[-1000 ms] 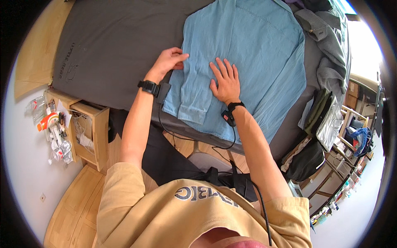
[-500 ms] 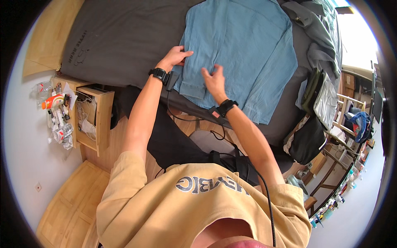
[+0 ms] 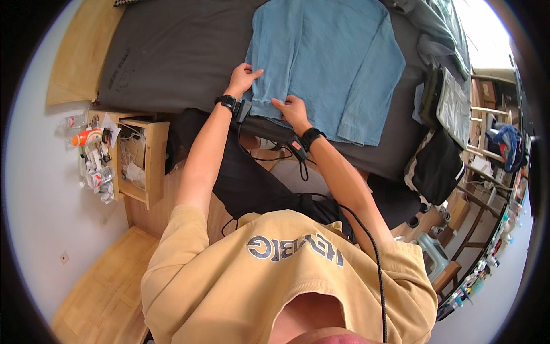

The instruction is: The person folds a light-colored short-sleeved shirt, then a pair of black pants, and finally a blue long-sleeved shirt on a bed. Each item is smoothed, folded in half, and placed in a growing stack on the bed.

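Note:
A blue long-sleeved shirt (image 3: 344, 69) lies spread on the dark grey bed sheet (image 3: 183, 74), its hem toward me and its sleeves along the sides. At the shirt's left edge, my left hand (image 3: 244, 80) pinches the fabric between thumb and fingers. My right hand (image 3: 294, 112) is closed on the cloth at the near left part, by a sleeve cuff and the hem; its fingertips are partly tucked under the fabric. Both wrists wear black straps with small boxes, and a black cable hangs between them.
Folded clothes (image 3: 452, 109) and a black bag (image 3: 435, 172) sit along the bed's right edge. Left of the bed stands a wooden nightstand (image 3: 157, 166) with its drawer pulled out and bottles on top. A grey-green plastic stool (image 3: 433, 255) is at lower right.
My right hand has gone from fingers apart above the shirt to gripping its near edge. My left hand keeps its pinch. The view has shifted slightly.

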Available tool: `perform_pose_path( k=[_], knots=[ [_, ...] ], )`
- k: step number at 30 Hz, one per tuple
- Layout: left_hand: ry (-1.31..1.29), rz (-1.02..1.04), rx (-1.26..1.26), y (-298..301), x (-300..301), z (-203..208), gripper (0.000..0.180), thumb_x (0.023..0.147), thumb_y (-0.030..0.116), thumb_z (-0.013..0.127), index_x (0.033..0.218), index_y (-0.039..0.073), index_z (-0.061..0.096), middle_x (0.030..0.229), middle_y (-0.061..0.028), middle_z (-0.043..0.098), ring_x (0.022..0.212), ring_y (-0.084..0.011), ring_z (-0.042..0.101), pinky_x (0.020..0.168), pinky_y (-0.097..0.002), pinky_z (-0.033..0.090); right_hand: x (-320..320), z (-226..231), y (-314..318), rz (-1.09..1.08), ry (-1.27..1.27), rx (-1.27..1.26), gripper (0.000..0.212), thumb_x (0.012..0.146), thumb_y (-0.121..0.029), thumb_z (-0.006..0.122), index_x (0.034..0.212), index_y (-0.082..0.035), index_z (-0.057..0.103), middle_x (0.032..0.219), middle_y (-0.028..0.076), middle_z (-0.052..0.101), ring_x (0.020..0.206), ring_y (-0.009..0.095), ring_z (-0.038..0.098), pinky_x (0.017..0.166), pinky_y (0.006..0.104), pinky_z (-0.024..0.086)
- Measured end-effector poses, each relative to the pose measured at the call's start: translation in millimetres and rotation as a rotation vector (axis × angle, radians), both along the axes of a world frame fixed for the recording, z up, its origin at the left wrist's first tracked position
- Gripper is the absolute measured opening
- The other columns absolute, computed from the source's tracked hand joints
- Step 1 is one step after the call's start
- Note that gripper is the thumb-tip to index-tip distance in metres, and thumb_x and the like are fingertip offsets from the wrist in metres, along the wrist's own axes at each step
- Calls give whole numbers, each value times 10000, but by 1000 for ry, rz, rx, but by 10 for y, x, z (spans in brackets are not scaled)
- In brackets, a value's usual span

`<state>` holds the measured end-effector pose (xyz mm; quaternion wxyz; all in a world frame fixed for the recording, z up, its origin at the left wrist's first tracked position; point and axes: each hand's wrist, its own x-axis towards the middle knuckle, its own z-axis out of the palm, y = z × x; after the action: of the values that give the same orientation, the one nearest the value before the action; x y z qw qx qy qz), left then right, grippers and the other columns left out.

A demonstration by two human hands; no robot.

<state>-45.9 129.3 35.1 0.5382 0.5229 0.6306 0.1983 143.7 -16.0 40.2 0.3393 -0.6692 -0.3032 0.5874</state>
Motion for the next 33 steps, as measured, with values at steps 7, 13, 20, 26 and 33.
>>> perform_pose_path(
  k=[7, 13, 20, 26, 33],
  knots=[
    [-57, -92, -73, -510, -13, 22, 747, 850, 301, 935, 1387, -33, 537, 1074, -163, 764, 848, -193, 729, 663, -357, 588, -58, -168, -148, -263, -311, 182, 543, 827, -352, 939, 1096, 63, 715, 872, 160, 766, 856, 220, 750, 662, 392, 588],
    [172, -104, 135, -831, -66, 169, 872, 740, 364, 994, 1380, -16, 539, 1021, -167, 739, 873, -267, 738, 731, -404, 604, 65, -47, -311, -4, -164, 95, 460, 848, -249, 916, 1111, 44, 678, 824, 151, 768, 696, 203, 765, 595, 355, 613],
    [854, 211, 691, -813, -152, -112, 833, 813, 463, 907, 1403, -6, 550, 1149, -210, 697, 1077, -410, 676, 967, -527, 543, 558, 117, -868, 127, -185, 20, 172, 925, -114, 727, 1010, 27, 678, 768, 119, 762, 639, 195, 764, 575, 351, 607],
    [134, 46, 14, -488, -559, -68, 504, 930, 350, 834, 1251, -18, 709, 1016, -103, 741, 802, -229, 696, 744, -375, 582, 875, 255, -1138, 194, -28, -132, 257, 1018, -190, 630, 1130, 39, 662, 860, 131, 781, 638, 193, 741, 546, 328, 590],
    [-56, 56, -147, -596, -553, 161, 345, 943, 259, 840, 1139, 26, 678, 991, -49, 699, 819, -162, 708, 746, -329, 621, 1033, 455, -641, 182, -39, 108, 266, 1048, -215, 623, 1168, 13, 691, 926, 108, 781, 654, 142, 687, 565, 286, 533]
  ],
)
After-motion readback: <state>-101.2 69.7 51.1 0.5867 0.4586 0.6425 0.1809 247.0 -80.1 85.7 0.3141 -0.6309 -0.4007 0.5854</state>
